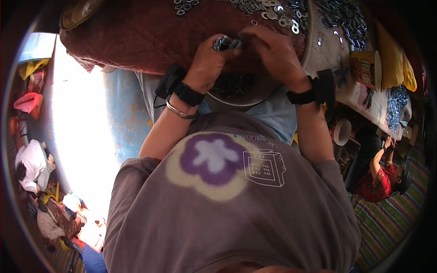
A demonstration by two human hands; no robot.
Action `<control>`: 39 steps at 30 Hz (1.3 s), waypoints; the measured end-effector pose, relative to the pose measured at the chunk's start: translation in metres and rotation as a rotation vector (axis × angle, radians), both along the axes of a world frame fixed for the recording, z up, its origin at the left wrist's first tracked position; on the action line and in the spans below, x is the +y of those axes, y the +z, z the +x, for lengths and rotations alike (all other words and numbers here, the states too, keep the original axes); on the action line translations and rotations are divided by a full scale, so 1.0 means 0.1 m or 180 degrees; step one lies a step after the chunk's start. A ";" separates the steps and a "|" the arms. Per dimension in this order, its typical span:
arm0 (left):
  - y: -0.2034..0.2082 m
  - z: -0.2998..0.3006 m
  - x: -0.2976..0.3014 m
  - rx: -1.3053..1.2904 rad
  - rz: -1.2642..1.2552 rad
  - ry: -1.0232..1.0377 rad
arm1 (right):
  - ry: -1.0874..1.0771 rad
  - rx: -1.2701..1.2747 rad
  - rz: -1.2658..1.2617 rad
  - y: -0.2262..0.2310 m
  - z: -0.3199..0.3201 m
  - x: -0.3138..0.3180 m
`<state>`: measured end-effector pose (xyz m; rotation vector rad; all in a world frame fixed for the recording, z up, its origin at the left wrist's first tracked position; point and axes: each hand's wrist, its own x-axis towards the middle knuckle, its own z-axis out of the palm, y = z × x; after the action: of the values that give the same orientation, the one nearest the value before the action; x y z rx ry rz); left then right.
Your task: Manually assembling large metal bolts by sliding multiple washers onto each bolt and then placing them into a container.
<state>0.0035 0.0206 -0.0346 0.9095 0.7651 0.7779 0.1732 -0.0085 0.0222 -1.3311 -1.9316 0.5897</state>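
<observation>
My left hand (205, 63) is closed around several short grey metal pieces (224, 43) that look like bolts or sleeves. Close beside it, my right hand (278, 57) has its fingers curled in toward those pieces; shadow and blur hide what lies between its fingertips. Both hands are at the near edge of a table covered with dark red cloth (132, 38). Beneath them, a metal bowl (248, 103) rests at my lap, with dark small parts (233, 84) inside.
Flat washers (283, 21) and hex nuts (185, 6) lie on the cloth. Cylindrical metal parts (348, 27) are heaped at the right, near a yellow paper tub (367, 68) and a yellow bag (395, 63). A person in red (378, 184) works at far right; other people sit at left.
</observation>
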 end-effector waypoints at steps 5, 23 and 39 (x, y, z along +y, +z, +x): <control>0.01 0.00 0.02 -0.0044 -0.0031 -0.0034 | -0.0236 0.0552 -0.0731 -0.06 0.01 0.02; 0.03 -0.04 0.02 -0.0036 -0.0108 -0.0055 | -0.1164 -0.0801 0.0113 -0.28 0.17 0.42; -0.02 -0.15 0.02 0.0299 0.0308 0.0072 | -0.0423 0.0976 -0.1543 -0.05 -0.13 0.21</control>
<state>-0.0110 0.0221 -0.0362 1.0316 0.8267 0.8019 0.1607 0.0126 0.0170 -1.5373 -1.4897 1.1727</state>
